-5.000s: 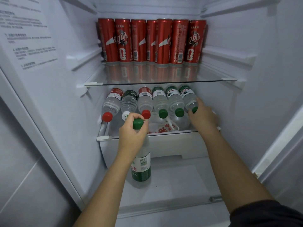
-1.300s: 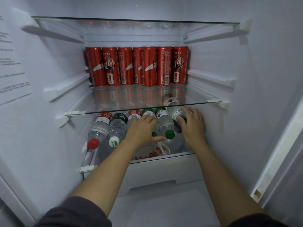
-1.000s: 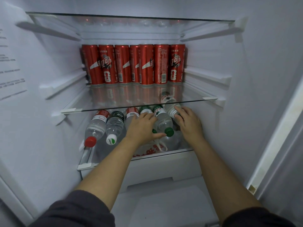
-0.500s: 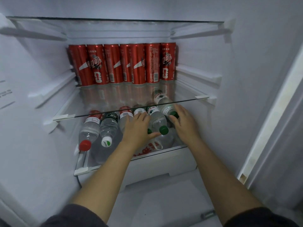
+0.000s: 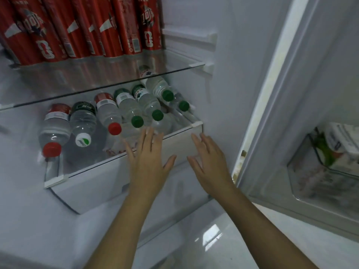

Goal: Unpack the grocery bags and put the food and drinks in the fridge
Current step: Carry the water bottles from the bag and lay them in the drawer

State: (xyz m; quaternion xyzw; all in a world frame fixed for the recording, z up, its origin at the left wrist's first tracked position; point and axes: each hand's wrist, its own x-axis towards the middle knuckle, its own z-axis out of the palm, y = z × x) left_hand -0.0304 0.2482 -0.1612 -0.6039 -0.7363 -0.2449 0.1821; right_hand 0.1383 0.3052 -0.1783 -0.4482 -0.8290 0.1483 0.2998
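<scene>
Water bottles (image 5: 108, 115): seven, lying on the lower shelf (image 5: 93, 167), caps toward the viewer. One rides on top of the others at the right end.
Caps: L to R red, white, red, then four green.
Labels: red or green neck bands, text too blurred to read. White-cap bottle (image 5: 83, 123) has a green leaf logo on its cap, word under it unreadable.
Red cans (image 5: 77, 26): upright in a row on the glass shelf (image 5: 174, 68), frame 11 o'clock. Big white marks and barcode panels, characters not legible.
Under the shelf: white drawer (image 5: 97, 189). Red print shows through the glass, unreadable.
Door bin (image 5: 320, 183): frame 3–4 o'clock, holds a white carton (image 5: 342, 140) w/ green print.
Left hand (image 5: 149, 162): flat, fingers spread, holds nothing. Tips overlap the shelf's front edge; green caps at its 12 o'clock, contact unclear.
Right hand (image 5: 209, 162): flat, fingers loosely spread, holds nothing. Sits before the drawer's right end, bottles at its 11 o'clock.
Gap: hands side by side, apart.
</scene>
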